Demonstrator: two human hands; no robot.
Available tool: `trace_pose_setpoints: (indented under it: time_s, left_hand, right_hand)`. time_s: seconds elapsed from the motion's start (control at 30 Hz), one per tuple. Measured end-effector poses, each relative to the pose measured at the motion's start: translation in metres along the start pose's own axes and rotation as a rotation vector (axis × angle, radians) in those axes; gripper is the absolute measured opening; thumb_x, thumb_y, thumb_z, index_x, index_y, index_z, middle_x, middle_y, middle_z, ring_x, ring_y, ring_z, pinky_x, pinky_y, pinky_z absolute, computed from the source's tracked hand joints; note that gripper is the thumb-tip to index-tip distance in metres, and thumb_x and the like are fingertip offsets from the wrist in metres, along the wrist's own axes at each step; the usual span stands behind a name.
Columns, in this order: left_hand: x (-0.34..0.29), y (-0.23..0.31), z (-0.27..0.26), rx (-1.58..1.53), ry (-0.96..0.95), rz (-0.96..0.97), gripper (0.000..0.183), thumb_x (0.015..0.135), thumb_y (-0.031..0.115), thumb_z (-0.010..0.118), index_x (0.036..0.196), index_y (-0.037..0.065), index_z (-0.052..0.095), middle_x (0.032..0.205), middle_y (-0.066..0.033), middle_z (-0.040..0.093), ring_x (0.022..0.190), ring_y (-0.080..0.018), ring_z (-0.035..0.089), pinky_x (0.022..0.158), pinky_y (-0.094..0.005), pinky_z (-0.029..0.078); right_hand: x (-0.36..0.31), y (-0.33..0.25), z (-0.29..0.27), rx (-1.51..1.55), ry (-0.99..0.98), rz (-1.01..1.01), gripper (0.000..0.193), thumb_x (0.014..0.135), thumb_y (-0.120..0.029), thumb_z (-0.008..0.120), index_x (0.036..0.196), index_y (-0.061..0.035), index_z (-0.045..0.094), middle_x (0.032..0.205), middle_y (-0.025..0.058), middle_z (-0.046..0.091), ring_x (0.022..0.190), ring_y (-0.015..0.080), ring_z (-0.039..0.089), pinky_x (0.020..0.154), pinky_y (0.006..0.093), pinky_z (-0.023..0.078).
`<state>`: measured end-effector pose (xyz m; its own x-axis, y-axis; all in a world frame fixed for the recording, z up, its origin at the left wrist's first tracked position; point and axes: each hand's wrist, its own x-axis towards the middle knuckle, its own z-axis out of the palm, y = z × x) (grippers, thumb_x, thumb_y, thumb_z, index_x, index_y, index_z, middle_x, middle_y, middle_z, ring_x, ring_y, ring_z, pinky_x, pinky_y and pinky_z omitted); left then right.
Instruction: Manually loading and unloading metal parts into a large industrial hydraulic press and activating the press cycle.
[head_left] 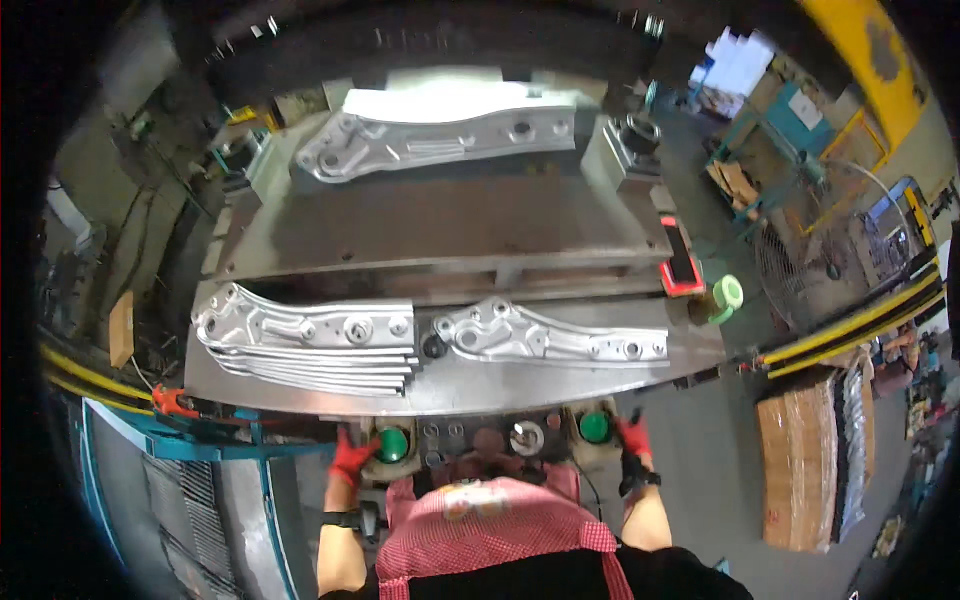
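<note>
My left hand (350,458), in a red glove with dark fingertips, is at the outer side of a green push button (393,445). Its fingers look spread, with nothing in them. On the other side, my right hand (633,440), in a red and black glove, is beside a second green push button (595,428), fingers apart and holding nothing. Whether either hand touches its button is hard to tell. Ahead, a stack of stamped metal brackets (300,325) lies on the press's front ledge at left. A single stamped bracket (560,335) lies to its right.
Another stamped metal part (440,138) rests on the die (450,215) under the press. A red-and-black device (682,262) and a green-lidded jar (727,295) stand at the ledge's right end. Wrapped cardboard (800,465) is at right, a blue rack (180,430) at left.
</note>
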<state>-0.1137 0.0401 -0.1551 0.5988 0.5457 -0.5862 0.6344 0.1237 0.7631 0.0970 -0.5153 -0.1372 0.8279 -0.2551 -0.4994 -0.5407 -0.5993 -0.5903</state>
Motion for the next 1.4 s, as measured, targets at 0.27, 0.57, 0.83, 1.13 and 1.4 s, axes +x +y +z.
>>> trace_pose_setpoints:
  time_s: [0.27,0.57,0.83,1.13,1.4]
  left_hand:
    - [-0.060,0.196,-0.101,0.514,0.865,0.774,0.078,0.078,0.019,0.069,0.140,0.000,0.026,0.143,-0.0202,0.028,0.135,-0.0307,0.024,0.111,-0.0399,0.015]
    - [-0.006,0.481,0.058,1.104,0.413,1.519,0.061,0.080,0.033,0.060,0.133,0.010,0.040,0.133,-0.0166,0.042,0.126,-0.0358,0.035,0.107,-0.0483,0.023]
    - [0.067,0.566,0.095,1.367,0.291,1.401,0.025,0.068,0.020,0.066,0.092,0.015,0.060,0.085,-0.0086,0.061,0.088,-0.0287,0.059,0.077,-0.0414,0.045]
    - [-0.035,0.467,-0.067,1.226,0.183,1.498,0.050,0.063,-0.001,0.064,0.111,0.013,0.059,0.099,-0.0081,0.060,0.092,-0.0297,0.056,0.080,-0.0381,0.046]
    - [-0.013,0.354,-0.127,1.353,0.043,1.122,0.039,0.070,0.007,0.063,0.109,0.016,0.059,0.104,-0.0069,0.058,0.100,-0.0291,0.052,0.098,-0.0409,0.035]
  right_hand:
    - [-0.050,-0.192,-0.064,-0.281,0.270,-0.761,0.097,0.062,-0.034,0.078,0.137,0.0013,0.027,0.139,0.0229,0.032,0.131,0.0371,0.026,0.108,0.0429,0.020]
    - [-0.020,-0.248,0.013,-0.913,-0.124,-1.054,0.112,0.056,-0.058,0.072,0.141,-0.0055,0.021,0.142,0.0213,0.028,0.132,0.0374,0.024,0.109,0.0498,0.015]
    - [-0.024,-0.255,0.019,-0.840,-0.187,-1.095,0.109,0.054,-0.049,0.075,0.139,-0.0032,0.024,0.133,0.0216,0.037,0.123,0.0385,0.034,0.106,0.0488,0.023]
    - [-0.025,-0.255,0.020,-0.850,-0.114,-1.076,0.114,0.047,-0.044,0.083,0.138,-0.0045,0.027,0.126,0.0196,0.042,0.116,0.0379,0.038,0.101,0.0464,0.029]
    - [-0.024,-0.257,0.007,-0.690,-0.087,-1.134,0.111,0.048,-0.036,0.082,0.138,-0.0053,0.026,0.126,0.0200,0.041,0.115,0.0404,0.038,0.101,0.0490,0.028]
